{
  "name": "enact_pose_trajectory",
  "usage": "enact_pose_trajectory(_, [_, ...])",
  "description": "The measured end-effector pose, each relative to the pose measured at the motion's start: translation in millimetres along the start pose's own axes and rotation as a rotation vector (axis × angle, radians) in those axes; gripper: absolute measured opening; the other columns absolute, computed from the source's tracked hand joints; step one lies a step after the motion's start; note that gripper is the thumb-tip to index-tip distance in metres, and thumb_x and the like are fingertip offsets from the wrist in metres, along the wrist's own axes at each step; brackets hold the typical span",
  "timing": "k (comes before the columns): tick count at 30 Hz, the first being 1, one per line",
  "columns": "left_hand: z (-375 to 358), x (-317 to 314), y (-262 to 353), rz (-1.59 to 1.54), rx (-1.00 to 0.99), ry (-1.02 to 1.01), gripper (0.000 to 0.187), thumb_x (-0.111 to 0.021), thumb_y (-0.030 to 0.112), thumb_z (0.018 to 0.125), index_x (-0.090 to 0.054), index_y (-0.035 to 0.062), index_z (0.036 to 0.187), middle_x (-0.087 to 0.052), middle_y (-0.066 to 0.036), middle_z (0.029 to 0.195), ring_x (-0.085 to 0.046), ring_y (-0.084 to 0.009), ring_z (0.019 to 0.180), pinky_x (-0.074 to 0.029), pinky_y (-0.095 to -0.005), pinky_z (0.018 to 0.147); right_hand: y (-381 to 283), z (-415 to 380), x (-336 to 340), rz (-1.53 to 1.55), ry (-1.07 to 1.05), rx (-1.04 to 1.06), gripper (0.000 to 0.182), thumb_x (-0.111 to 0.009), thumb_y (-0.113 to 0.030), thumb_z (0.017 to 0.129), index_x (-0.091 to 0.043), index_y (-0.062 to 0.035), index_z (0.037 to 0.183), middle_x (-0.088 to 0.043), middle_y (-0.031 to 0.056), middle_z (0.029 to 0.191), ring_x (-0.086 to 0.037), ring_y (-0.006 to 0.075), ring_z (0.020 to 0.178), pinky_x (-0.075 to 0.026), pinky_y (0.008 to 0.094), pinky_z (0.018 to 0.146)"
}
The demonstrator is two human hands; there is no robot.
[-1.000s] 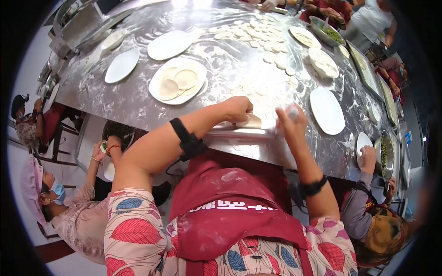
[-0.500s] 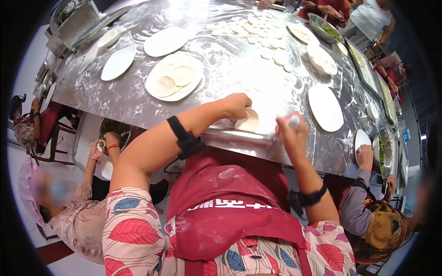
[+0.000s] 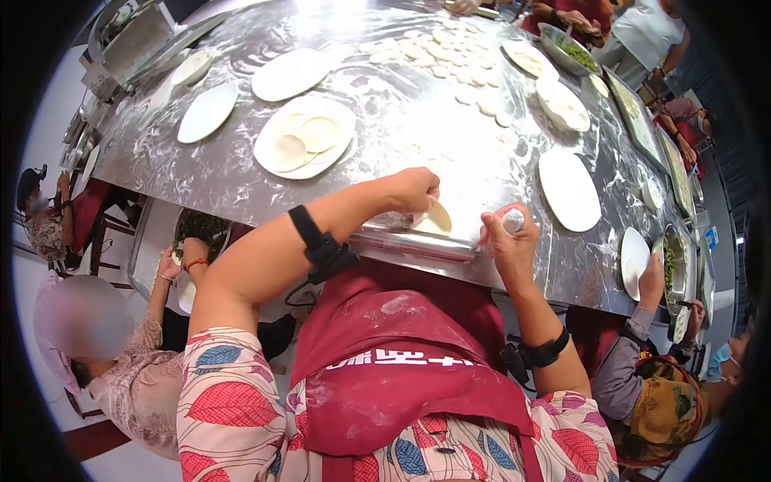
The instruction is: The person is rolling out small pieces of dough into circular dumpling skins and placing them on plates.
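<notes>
My left hand [image 3: 416,191] is closed in a pinch on the edge of a round dough wrapper [image 3: 436,219], which lies on the floury steel table near its front edge. My right hand [image 3: 511,241] wraps round a rolling pin, whose pale floury end [image 3: 514,219] sticks out by the thumb. How far the pin reaches to the left is hard to separate from the shiny table edge. Beyond my left forearm, a white plate [image 3: 344,140] holds several rolled wrappers [image 3: 319,134].
Small dough pieces [image 3: 434,55] lie across the far steel table [image 3: 393,108]. White oval plates stand left [image 3: 207,112] and right [image 3: 569,191]. Co-workers sit close on both sides, one hand [image 3: 650,279] by a bowl of green filling [image 3: 670,261]. Another filling bowl [image 3: 550,36] stands at the back.
My right hand, blurred earlier, now shows sharply with the pin in it. The wrapper under my left hand has shifted slightly. The right co-worker's hand has moved off the small plate's edge.
</notes>
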State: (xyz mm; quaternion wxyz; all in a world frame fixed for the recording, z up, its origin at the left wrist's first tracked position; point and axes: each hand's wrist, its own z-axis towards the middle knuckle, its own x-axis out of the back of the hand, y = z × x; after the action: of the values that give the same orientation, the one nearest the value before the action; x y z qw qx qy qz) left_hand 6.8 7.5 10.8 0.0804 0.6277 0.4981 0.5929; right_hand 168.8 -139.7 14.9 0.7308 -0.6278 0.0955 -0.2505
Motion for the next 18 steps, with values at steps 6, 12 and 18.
enact_pose_trajectory(6, [0,-1,13,0.109,0.011,0.141,0.018,-0.058,0.015,0.079,-0.061,-0.0003,0.088,-0.063,-0.018,0.081,-0.061,-0.0286,0.078,-0.046,-0.0362,0.071,-3,50,-23,-0.065,0.009,0.060,0.022,-0.067,-0.013,0.078,-0.050,-0.0025,0.070,-0.053,0.0031,0.054,-0.051,0.0094,0.047,-0.041,0.0245,0.045])
enact_pose_trajectory(12, [4,-3,4,0.060,-0.020,0.064,0.016,-0.055,0.007,0.074,-0.062,-0.0009,0.086,-0.063,-0.018,0.079,-0.060,-0.0280,0.077,-0.046,-0.0353,0.071,0,5,-4,-0.004,0.008,0.032,0.024,-0.068,-0.014,0.079,-0.049,-0.0027,0.069,-0.055,0.0036,0.055,-0.053,0.0101,0.048,-0.042,0.0243,0.045])
enact_pose_trajectory(18, [-4,4,-5,0.045,-0.016,0.067,0.020,-0.055,0.005,0.073,-0.060,-0.0010,0.091,-0.064,-0.018,0.081,-0.060,-0.0276,0.077,-0.046,-0.0360,0.070,-1,34,-16,-0.084,0.031,0.115,0.024,-0.069,-0.013,0.077,-0.049,-0.0025,0.069,-0.053,0.0027,0.054,-0.051,0.0094,0.047,-0.041,0.0239,0.045])
